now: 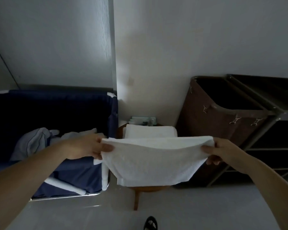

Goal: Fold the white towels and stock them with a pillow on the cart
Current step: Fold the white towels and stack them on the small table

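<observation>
A white towel hangs at the frame's centre, stretched between both hands. The left hand pinches its 9 o'clock corner and the right hand pinches its 3 o'clock corner, thumbs on top. Just behind it, at 12 o'clock, folded towels lie stacked on a round wooden stool, which stands on the pale grey floor. A navy cloth bin sits at 9 o'clock. A brown hamper and a dark shelved cart stand at 2 o'clock against the white wall.
</observation>
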{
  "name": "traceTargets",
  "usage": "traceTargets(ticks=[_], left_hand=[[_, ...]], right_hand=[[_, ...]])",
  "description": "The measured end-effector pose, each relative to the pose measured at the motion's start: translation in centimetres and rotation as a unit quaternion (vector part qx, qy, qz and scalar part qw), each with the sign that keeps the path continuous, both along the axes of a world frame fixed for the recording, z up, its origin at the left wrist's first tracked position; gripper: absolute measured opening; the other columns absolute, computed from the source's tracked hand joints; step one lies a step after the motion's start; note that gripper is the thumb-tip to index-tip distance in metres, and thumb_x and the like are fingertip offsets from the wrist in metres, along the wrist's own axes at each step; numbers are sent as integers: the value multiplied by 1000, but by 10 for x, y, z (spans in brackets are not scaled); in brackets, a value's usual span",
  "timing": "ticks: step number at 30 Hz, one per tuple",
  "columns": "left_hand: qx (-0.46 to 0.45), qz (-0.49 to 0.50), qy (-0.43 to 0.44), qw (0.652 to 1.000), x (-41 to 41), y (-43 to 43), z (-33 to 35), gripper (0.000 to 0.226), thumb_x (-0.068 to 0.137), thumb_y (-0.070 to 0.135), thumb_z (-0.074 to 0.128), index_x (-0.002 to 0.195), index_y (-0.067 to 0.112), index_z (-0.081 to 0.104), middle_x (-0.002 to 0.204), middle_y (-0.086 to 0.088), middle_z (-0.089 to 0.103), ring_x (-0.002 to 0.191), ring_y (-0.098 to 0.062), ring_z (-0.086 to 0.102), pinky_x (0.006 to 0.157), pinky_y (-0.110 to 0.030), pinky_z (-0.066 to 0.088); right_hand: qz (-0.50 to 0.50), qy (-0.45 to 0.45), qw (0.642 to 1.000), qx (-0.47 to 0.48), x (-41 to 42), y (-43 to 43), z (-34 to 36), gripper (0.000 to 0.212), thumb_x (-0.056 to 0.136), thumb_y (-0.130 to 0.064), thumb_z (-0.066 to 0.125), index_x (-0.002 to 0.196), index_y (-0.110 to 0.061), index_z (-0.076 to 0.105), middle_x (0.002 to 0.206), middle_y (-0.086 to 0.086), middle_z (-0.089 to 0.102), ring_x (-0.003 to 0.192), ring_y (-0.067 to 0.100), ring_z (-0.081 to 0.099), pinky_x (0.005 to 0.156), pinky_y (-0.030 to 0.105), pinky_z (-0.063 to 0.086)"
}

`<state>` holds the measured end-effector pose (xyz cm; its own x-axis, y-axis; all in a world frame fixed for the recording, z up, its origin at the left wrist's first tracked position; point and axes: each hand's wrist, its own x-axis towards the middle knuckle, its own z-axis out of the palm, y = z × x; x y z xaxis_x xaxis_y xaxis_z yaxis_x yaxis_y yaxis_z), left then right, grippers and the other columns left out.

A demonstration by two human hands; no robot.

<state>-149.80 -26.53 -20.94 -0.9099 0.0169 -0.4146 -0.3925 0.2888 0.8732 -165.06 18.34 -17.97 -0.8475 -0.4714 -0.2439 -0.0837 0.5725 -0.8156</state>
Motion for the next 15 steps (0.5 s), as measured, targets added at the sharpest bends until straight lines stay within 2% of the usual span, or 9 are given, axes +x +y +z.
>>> traceTargets(ticks=[2, 5, 7, 9, 11, 13, 15], left_hand=[[-5, -51, -61, 997, -10, -7, -3, 50, 86, 27, 77, 122, -4, 61, 114, -20, 70, 110, -34, 66, 103, -47, 50], [-2, -78, -103, 992, -45, -13, -7, 44, 86, 28, 76, 120, 2, 65, 115, -13, 72, 111, -28, 68, 100, -41, 53], [15, -54, -106, 993, -77, -16, -13, 42, 87, 29, 73, 120, 4, 63, 116, -12, 73, 110, -27, 69, 96, -37, 56], [37, 3, -93, 995, -116, -20, -26, 36, 87, 30, 72, 115, 12, 61, 112, -11, 74, 106, -27, 71, 85, -34, 59], [70, 80, -73, 992, -157, -23, -46, 28, 87, 29, 73, 109, 20, 59, 107, -8, 76, 101, -28, 72, 78, -35, 60], [101, 165, -59, 979, -197, -23, -75, 32, 87, 29, 73, 114, 16, 62, 106, -8, 76, 98, -28, 73, 79, -38, 60], [98, 243, -56, 963, -233, -21, -109, 29, 90, 29, 70, 113, 12, 66, 102, -9, 77, 91, -27, 74, 72, -35, 60]], right_hand=[[30, -20, 999, 35, -9, 3, -7, 17, 93, -32, 67, 109, -27, 68, 72, 7, 73, 59, 16, 61, 56, 22, 49], [25, -30, 998, 40, -38, -6, -21, 16, 91, -32, 69, 107, -28, 69, 76, -6, 74, 61, 7, 64, 60, 17, 48], [-6, -29, 999, 15, -70, -15, -31, 15, 89, -29, 71, 104, -29, 71, 88, -17, 75, 76, 0, 70, 64, 12, 50], [-39, -30, 999, -11, -107, -27, -43, 11, 88, -28, 72, 99, -30, 72, 92, -20, 75, 82, -3, 70, 64, 9, 50], [-68, -46, 996, -34, -148, -40, -64, 12, 89, -29, 71, 100, -27, 72, 94, -15, 76, 83, -1, 70, 68, 14, 49], [-108, -83, 989, -65, -187, -54, -98, 18, 89, -27, 71, 105, -20, 72, 99, -7, 77, 87, 6, 72, 73, 21, 52], [-147, -125, 978, -86, -222, -70, -137, 25, 90, -25, 71, 112, -13, 70, 106, 1, 76, 93, 16, 73, 79, 30, 56]])
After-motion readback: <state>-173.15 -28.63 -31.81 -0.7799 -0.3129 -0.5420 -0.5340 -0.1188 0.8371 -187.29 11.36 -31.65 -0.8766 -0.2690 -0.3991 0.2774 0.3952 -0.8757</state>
